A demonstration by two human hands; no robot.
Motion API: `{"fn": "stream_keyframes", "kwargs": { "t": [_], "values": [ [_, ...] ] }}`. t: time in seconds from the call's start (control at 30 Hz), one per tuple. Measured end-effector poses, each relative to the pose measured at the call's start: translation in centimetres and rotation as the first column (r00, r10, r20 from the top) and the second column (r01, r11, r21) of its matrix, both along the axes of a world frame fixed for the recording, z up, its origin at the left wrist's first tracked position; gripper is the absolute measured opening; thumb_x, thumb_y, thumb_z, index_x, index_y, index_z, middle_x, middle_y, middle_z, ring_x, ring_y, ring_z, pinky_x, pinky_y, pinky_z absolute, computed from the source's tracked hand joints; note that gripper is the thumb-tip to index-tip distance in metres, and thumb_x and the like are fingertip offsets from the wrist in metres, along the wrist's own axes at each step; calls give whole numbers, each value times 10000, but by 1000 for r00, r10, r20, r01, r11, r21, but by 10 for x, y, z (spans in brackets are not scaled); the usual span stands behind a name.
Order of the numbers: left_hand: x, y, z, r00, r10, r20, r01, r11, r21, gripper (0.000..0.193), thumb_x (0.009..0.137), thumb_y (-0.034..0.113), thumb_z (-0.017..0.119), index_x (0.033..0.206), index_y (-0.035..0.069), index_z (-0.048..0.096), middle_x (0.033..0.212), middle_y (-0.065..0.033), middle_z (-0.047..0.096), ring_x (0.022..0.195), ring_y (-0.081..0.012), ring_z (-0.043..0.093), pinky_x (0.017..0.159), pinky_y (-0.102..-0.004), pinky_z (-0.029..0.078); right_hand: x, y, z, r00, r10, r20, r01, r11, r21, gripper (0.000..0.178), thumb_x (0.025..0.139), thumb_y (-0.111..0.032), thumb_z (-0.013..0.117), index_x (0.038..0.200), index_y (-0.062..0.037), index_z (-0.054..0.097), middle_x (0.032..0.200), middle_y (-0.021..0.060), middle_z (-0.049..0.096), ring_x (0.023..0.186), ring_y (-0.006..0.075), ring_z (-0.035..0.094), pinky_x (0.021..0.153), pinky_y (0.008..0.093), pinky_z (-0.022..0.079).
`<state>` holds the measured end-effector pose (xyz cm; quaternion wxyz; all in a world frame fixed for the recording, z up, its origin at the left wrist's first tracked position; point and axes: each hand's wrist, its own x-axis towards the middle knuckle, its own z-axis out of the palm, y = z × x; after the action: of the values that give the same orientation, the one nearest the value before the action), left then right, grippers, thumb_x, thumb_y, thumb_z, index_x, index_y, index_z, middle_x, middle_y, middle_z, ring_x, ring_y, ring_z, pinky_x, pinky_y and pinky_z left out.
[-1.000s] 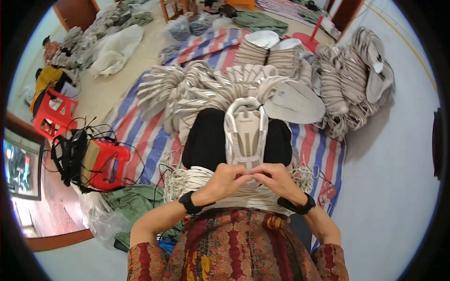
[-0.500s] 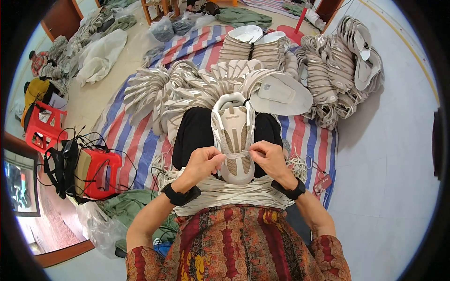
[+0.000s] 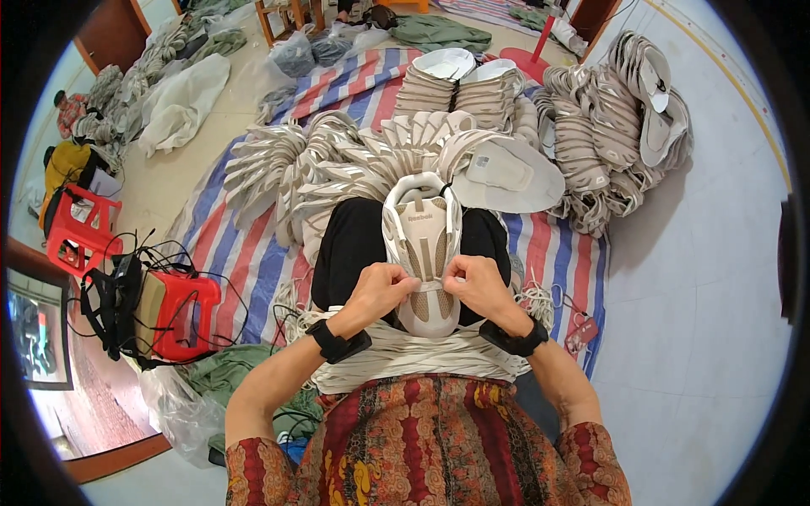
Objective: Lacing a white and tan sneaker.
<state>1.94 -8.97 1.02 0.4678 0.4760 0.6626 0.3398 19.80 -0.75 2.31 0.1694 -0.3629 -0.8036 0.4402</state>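
Observation:
A beige and white shoe upper lies across my black-trousered thighs, toe end toward me. Over its front part runs a pale shoelace. My left hand is closed in a pinch at the shoe's left edge, and my right hand pinches at the right edge. Each seems to grip an end of the lace, though the fingers mostly cover it. A thick bundle of off-white laces spreads over my lap below the toe.
Rows of similar shoe uppers lie ahead on a striped sheet, with tied stacks at the far right. To the left stand red stools, one with black straps and cables. Green cloth lies near my left elbow.
Both hands have come inward, closer together over the shoe upper. The lace stretch visible between them is shorter. The upper stays almost in place.

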Motion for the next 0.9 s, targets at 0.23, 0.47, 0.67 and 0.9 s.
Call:
{"fn": "stream_keyframes", "kwargs": {
  "t": [0.23, 0.47, 0.67, 0.9],
  "values": [
    [-1, 0, -18, 989, 29, 144, -26, 999, -22, 259, 776, 212, 587, 667, -22, 602, 545, -38, 562, 496, -97, 532, 465, -238, 423, -1, 3, -8, 998, 39, -53, -34, 994, 103, 139, 726, -97, 577, 772, 34, 586, 607, 105, 576, 535, 146, 545, 510, 282, 423],
    [-3, 2, -16, 986, -25, 163, 35, 998, -58, 231, 844, 181, 576, 710, -8, 570, 630, -21, 564, 549, -69, 523, 512, -204, 454, 4, 7, -17, 982, 101, -159, -116, 990, -85, 120, 761, -85, 569, 789, 31, 566, 590, 66, 541, 534, 106, 495, 493, 267, 400],
    [-1, 1, -11, 987, 8, 162, -1, 999, -42, 255, 822, 196, 576, 697, -26, 588, 592, -39, 567, 524, -84, 529, 493, -229, 446, 2, 5, -15, 985, 55, -163, -63, 997, -44, 118, 754, -84, 570, 788, 29, 566, 583, 95, 540, 527, 124, 516, 491, 271, 406],
    [3, 1, -5, 997, 50, 62, -50, 999, -9, 290, 799, 214, 583, 668, -42, 615, 544, -56, 569, 484, -95, 526, 460, -238, 428, -1, 7, -5, 990, 86, -110, -101, 986, -134, 143, 748, -111, 579, 767, 31, 579, 589, 64, 565, 534, 101, 520, 504, 259, 416]
  ]
}}
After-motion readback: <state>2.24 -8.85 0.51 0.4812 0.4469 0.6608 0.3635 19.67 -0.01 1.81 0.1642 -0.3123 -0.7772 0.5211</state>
